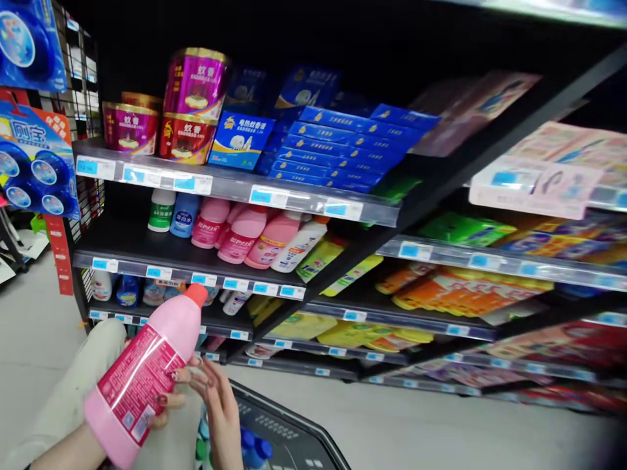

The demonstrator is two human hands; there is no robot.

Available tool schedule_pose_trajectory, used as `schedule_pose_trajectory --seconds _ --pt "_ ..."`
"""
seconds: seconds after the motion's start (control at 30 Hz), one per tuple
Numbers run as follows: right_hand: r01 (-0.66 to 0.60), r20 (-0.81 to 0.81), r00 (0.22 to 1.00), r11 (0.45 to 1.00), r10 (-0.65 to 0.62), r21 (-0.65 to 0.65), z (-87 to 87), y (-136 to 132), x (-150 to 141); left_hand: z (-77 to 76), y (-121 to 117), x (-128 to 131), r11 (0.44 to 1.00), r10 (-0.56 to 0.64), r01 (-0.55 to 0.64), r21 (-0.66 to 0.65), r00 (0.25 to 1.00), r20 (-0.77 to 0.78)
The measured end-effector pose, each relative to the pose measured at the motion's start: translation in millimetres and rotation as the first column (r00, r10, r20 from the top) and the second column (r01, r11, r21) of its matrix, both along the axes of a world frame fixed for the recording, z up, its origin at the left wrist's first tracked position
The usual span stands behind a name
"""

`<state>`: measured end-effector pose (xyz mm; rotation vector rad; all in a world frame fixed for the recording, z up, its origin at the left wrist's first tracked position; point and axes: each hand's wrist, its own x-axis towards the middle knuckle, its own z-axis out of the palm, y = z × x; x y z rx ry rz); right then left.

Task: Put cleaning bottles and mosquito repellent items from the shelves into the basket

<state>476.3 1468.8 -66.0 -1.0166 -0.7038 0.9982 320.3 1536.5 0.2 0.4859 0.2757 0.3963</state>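
A pink bottle (147,372) with a red cap and a dark pink printed label is tilted, its cap toward the upper right. My left hand (165,403) is closed around it from behind, with the fingertips showing at the label's right edge. To the right of the bottle is my right hand (218,398), its fingers apart and pointing toward the bottle's side. It grips nothing that I can see, and whether a fingertip touches the bottle I cannot tell. Similar pink bottles (242,235) stand on the shelf ahead, by a white bottle (300,245).
Below my hands is a dark shopping basket (294,427) holding blue-capped bottles (257,450). The upper shelf bears round tins (196,81) and stacked blue boxes (337,147). Orange and yellow packs (450,294) fill shelves at right. Blue blister packs (39,163) hang at left.
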Motion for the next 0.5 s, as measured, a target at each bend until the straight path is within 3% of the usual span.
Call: schedule_pose_trajectory --seconds 0.17,0.37,0.5 --pt "-0.034 -0.139 0.989 0.997 0.044 0.076 53.7 34.5 -32.0 -22.8 -34.5 -8.8 0.979 -0.172 0.185 -0.083 0.975 0.139" --pt "-0.016 -0.003 1.000 0.997 0.017 0.077 91.2 17.1 -46.6 -13.2 -59.2 -28.3 0.930 -0.164 0.257 -0.262 0.930 0.328" --pt "-0.020 0.036 0.999 0.997 0.018 0.078 113.2 3.5 -61.0 -5.8 -62.7 -37.0 0.900 -0.214 0.345 -0.267 0.882 0.419"
